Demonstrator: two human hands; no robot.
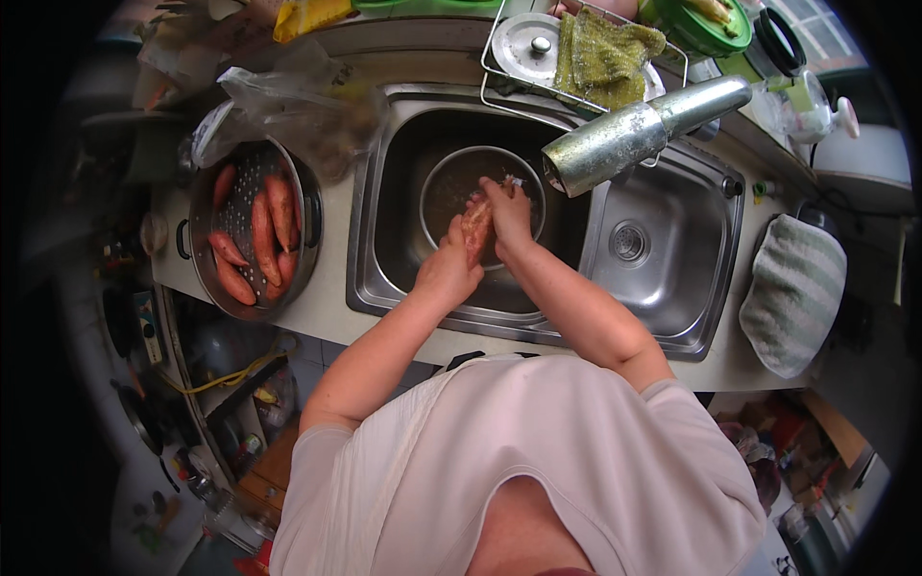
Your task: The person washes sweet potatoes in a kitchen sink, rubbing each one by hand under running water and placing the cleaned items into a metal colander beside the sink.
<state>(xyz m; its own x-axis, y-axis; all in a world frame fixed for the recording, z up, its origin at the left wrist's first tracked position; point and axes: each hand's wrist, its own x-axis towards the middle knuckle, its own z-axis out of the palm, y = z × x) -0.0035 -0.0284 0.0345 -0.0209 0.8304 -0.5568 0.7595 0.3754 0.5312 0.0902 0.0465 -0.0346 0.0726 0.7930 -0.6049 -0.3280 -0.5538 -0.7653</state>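
Both hands hold a reddish sweet potato (477, 232) above a round metal basin (425, 198) in the left bowl of a stainless steel sink (396, 281). My left hand (448, 270) grips its near end. Around the far end are the fingers of my right hand (510, 212). Something whitish and shiny shows by the right fingertips, too small to make out. Brownish water (461, 176) lies in the basin. To the left, a perforated metal steamer pot (238, 194) with dark handles contains several sweet potatoes (265, 237).
A thick metal faucet (612, 151) juts over the sink from the upper right. Behind it, a wire rack (493, 72) carries a pot lid (518, 47) and a green cloth (605, 57). Clear plastic bags (288, 108) overhang the steamer's back rim. A striped towel (792, 295) hangs at right.
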